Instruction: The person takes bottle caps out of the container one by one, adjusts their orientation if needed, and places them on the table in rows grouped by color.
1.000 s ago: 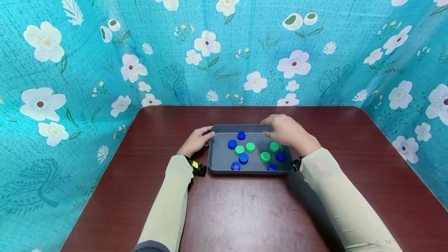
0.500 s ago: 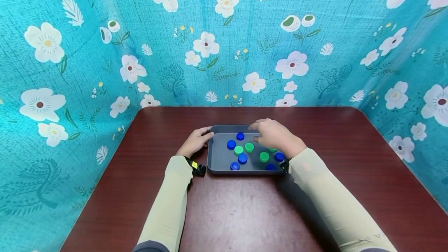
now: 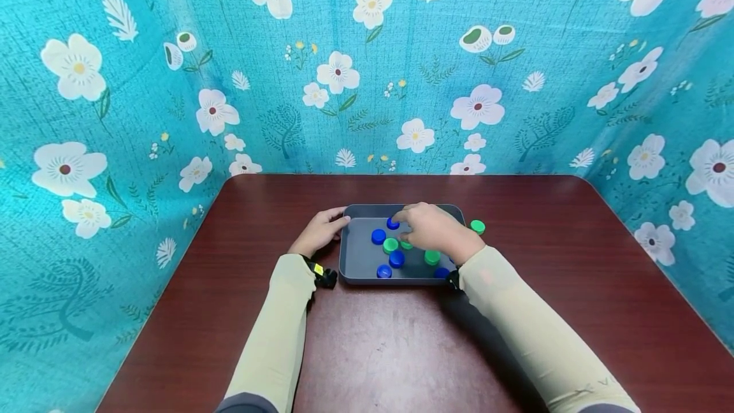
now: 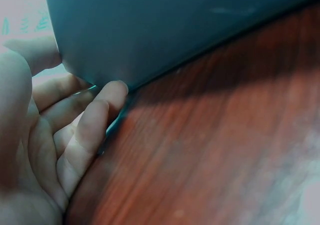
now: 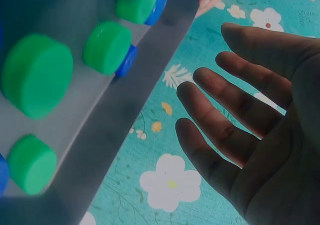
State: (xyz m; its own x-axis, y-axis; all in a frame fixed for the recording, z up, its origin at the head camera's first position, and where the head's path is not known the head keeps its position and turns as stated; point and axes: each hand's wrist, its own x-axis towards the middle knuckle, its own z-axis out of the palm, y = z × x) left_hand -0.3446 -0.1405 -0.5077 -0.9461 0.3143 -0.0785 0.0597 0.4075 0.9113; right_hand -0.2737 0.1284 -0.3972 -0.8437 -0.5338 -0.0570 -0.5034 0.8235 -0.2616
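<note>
A shallow dark grey tray (image 3: pixel 357 259) on the table holds several blue and green bottle caps. My left hand (image 3: pixel 319 232) grips its left side, thumb on the rim; the left wrist view has the fingers (image 4: pixel 112 97) curled by the bottom edge of the tray wall (image 4: pixel 165 30). Over the back half of the tray is my right hand (image 3: pixel 438 229), its fingertips overlapping a blue cap (image 3: pixel 392 224). Nothing lies between its spread fingers (image 5: pixel 215 122) in the right wrist view. The hand partly hides a green cap (image 3: pixel 406 245).
One green cap (image 3: pixel 477 227) lies on the dark red wooden table (image 3: pixel 378 336), just outside the tray's right side. A turquoise flowered curtain (image 3: pixel 367 81) hangs along the table's back and sides. Near the tray's front wall sit two blue caps (image 3: pixel 384 271).
My right hand has moved left across the tray to the back blue cap, uncovering a green cap on the table to the right. The left hand stays on the tray.
</note>
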